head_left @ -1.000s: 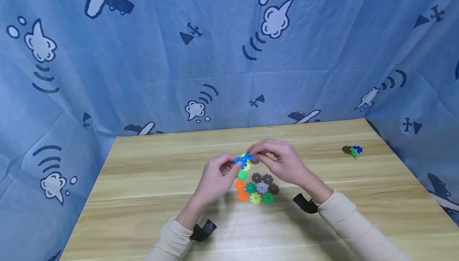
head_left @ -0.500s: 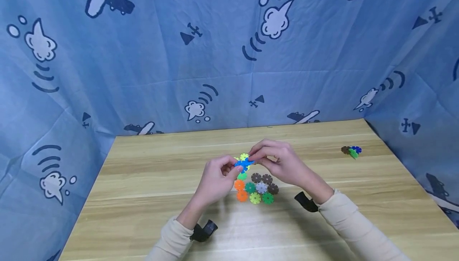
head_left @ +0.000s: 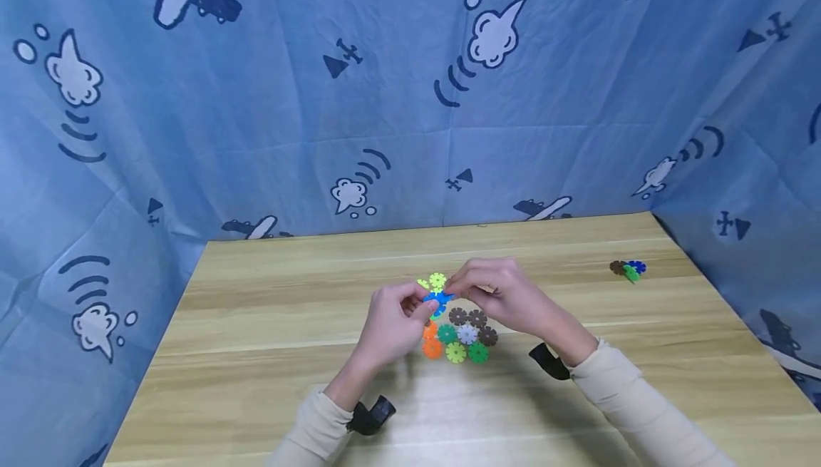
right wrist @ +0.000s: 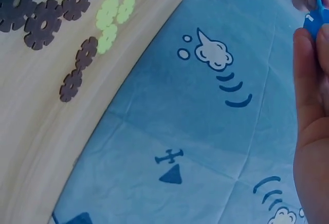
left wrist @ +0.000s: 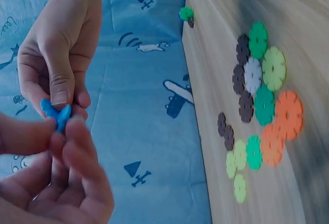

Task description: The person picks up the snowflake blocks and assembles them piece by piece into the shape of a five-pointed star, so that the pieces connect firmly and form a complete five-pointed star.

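Above the table, my left hand [head_left: 393,323] and right hand [head_left: 513,297] meet at blue plastic snowflake discs [head_left: 439,299] with notched edges. Each hand pinches blue plastic between thumb and fingers. Seen from the left wrist, two blue discs [left wrist: 57,112] cross at an angle, touching; the fingertips hide much of them. How deeply their slots interlock cannot be told. Only part of a blue disc [right wrist: 312,23] shows at the right wrist view's edge. Below the hands lie loose discs: orange [head_left: 432,349], green [head_left: 478,352], yellow-green [head_left: 456,352], grey [head_left: 467,334] and several brown discs [head_left: 488,336].
A small cluster of joined discs [head_left: 631,272], brown, green and dark blue, lies at the table's far right. The wooden table [head_left: 269,353] ends against a blue printed curtain [head_left: 398,96] at the back and sides. More yellow-green discs [head_left: 437,281] lie behind the hands.
Both hands have drawn slightly nearer the body with the blue discs, which now sit closer together. Yellow-green discs behind them have come into fuller view. The loose discs stay put.
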`<state>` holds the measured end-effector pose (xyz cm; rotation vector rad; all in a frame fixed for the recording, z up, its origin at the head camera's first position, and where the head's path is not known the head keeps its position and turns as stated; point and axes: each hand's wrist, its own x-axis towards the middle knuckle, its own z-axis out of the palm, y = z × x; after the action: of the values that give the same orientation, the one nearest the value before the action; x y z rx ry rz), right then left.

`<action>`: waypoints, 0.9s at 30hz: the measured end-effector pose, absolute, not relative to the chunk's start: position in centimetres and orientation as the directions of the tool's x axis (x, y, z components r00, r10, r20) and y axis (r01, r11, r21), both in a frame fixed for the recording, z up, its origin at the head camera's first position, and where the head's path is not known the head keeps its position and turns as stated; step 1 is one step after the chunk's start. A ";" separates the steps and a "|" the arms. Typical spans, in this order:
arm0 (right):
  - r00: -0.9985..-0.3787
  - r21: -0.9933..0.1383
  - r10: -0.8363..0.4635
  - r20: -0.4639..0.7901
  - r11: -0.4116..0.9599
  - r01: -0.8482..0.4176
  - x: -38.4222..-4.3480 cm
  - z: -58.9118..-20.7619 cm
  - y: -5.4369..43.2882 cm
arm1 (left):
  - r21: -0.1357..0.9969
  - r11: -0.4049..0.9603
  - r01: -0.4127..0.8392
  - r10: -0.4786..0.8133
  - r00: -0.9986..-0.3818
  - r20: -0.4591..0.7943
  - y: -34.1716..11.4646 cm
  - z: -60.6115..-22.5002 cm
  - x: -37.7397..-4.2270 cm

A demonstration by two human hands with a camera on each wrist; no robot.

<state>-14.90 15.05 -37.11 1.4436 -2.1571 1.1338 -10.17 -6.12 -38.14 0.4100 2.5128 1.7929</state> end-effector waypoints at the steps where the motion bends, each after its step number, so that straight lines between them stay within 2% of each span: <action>1: -0.455 -0.444 -0.634 0.625 0.191 -0.875 -14.9 -37.1 15.0 | 0.936 0.290 0.199 0.240 -0.962 0.130 -6.2 -38.2 -10.2; 5: -0.491 -0.461 -0.631 0.601 0.229 -0.857 -15.0 -36.6 14.7 | 0.942 0.268 0.201 0.273 -0.954 0.126 -6.5 -38.0 -10.2; 10: -0.500 -0.470 -0.640 0.584 0.235 -0.851 -15.4 -36.2 14.4 | 0.945 0.273 0.177 0.308 -0.947 0.088 -7.2 -37.7 -10.1; 12: -0.538 -0.487 -0.621 0.569 0.272 -0.830 -15.6 -36.0 14.3 | 0.948 0.278 0.155 0.307 -0.950 0.065 -7.4 -37.6 -10.0; 14: -0.604 -0.518 -0.592 0.534 0.337 -0.787 -16.1 -35.8 14.3 | 0.952 0.276 0.135 0.296 -0.954 0.049 -7.7 -37.6 -10.0; 17: -0.715 -0.551 -0.546 0.437 0.466 -0.692 -17.1 -35.8 14.3 | 0.962 0.250 0.114 0.279 -0.959 0.041 -8.1 -37.5 -10.0; 20: -0.797 -0.550 -0.526 0.298 0.588 -0.593 -18.4 -36.2 14.4 | 0.971 0.214 0.103 0.275 -0.961 0.042 -8.4 -37.4 -10.0; 24: -0.841 -0.501 -0.528 0.122 0.698 -0.511 -20.3 -37.5 14.4 | 0.979 0.179 0.098 0.269 -0.962 0.047 -8.5 -37.2 -9.8; 27: -0.842 -0.449 -0.539 0.001 0.752 -0.482 -21.5 -38.9 14.3 | 0.982 0.162 0.098 0.259 -0.964 0.054 -8.5 -37.2 -9.8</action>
<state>-21.55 14.27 -38.93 0.8962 -3.0598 0.7255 -9.78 -8.55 -37.19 0.3551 2.2947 1.9232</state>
